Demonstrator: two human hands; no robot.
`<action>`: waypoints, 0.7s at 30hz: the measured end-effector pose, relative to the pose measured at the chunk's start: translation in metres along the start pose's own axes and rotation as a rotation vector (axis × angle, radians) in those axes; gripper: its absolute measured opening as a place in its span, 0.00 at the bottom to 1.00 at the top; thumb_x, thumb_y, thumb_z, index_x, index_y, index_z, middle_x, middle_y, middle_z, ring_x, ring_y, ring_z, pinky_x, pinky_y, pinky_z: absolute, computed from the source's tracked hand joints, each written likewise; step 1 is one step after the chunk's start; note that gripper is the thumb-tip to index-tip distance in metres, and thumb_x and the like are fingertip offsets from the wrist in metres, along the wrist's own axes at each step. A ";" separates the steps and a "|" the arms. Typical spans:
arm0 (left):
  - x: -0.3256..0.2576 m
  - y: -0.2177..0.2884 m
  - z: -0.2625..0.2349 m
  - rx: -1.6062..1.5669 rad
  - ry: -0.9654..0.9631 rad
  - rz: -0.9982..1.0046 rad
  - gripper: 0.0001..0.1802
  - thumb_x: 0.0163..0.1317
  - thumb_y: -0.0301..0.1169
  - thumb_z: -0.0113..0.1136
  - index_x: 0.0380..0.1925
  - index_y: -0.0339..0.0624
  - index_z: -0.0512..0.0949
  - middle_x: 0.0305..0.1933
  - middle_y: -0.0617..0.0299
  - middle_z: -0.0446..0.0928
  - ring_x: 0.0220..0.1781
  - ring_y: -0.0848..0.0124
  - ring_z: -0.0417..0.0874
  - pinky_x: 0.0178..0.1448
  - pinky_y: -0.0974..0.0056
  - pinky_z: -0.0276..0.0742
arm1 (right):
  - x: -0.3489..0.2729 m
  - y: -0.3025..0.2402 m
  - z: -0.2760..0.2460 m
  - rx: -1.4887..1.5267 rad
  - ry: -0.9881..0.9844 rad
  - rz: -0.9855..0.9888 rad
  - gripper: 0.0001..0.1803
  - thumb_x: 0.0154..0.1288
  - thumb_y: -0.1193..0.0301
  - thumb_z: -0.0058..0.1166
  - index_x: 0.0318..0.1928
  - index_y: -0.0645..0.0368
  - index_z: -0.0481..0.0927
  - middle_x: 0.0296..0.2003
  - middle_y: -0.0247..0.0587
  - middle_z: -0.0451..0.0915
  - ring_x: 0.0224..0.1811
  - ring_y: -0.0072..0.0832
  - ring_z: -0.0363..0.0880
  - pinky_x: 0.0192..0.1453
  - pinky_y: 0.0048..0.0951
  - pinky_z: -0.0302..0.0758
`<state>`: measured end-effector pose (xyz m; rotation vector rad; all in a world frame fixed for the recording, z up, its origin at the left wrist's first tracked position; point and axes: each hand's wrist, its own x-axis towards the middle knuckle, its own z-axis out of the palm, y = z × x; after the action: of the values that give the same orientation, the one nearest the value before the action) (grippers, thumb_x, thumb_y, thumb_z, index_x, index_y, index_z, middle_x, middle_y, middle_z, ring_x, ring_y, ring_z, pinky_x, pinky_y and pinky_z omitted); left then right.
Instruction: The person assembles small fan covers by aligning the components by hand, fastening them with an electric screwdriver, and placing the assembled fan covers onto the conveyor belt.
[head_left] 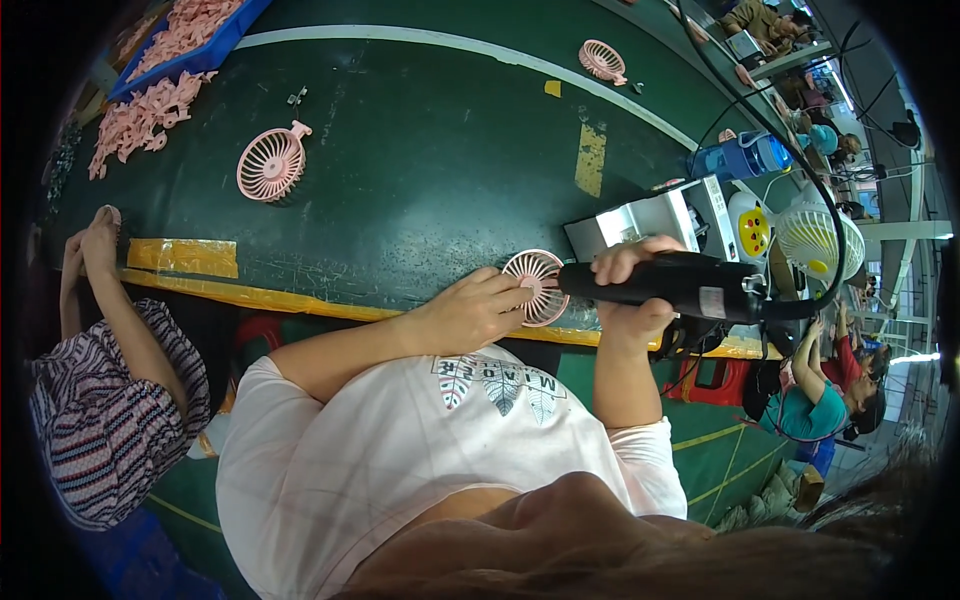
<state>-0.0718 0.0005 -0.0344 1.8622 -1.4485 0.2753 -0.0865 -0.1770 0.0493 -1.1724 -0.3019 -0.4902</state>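
Note:
My left hand (485,308) grips a round pink fan guard (533,271) at the table's front edge, fingers closed on its left side. In my right hand (637,316) is a black electric screwdriver (690,284), held level with fingers and thumb wrapped around its body. Its tip points left and meets the right part of the guard; the exact contact point is too small to make out. A black cable (833,270) runs from the tool's back end and curves upward.
Another pink guard (272,165) lies left on the green table (420,150), a third (601,62) farther back. A blue bin (215,45) of pink parts stands far left, beside a loose pile (145,120). A white box (650,220) and white fan (820,240) stand right. Co-workers sit both sides.

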 end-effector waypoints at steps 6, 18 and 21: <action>-0.001 -0.001 0.001 0.012 0.025 0.009 0.06 0.46 0.29 0.58 0.25 0.38 0.77 0.46 0.56 0.73 0.47 0.64 0.72 0.47 0.61 0.66 | -0.001 0.013 0.011 0.084 -0.096 0.101 0.35 0.40 0.58 0.70 0.43 0.65 0.66 0.23 0.43 0.72 0.26 0.30 0.72 0.33 0.29 0.72; -0.001 -0.002 -0.001 0.023 0.037 0.007 0.09 0.46 0.29 0.51 0.26 0.39 0.77 0.45 0.59 0.73 0.49 0.67 0.72 0.48 0.63 0.65 | 0.000 0.027 0.017 0.095 -0.196 0.198 0.34 0.39 0.63 0.72 0.43 0.66 0.67 0.23 0.41 0.72 0.26 0.26 0.72 0.29 0.23 0.71; -0.002 -0.003 -0.002 0.069 0.000 0.032 0.07 0.44 0.29 0.53 0.25 0.39 0.75 0.46 0.58 0.73 0.43 0.66 0.74 0.46 0.63 0.66 | -0.001 0.027 0.010 0.081 -0.173 0.214 0.36 0.40 0.63 0.71 0.46 0.67 0.66 0.23 0.40 0.73 0.26 0.25 0.72 0.29 0.23 0.71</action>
<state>-0.0694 0.0034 -0.0353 1.8952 -1.4872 0.3444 -0.0730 -0.1593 0.0314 -1.1549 -0.3376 -0.1883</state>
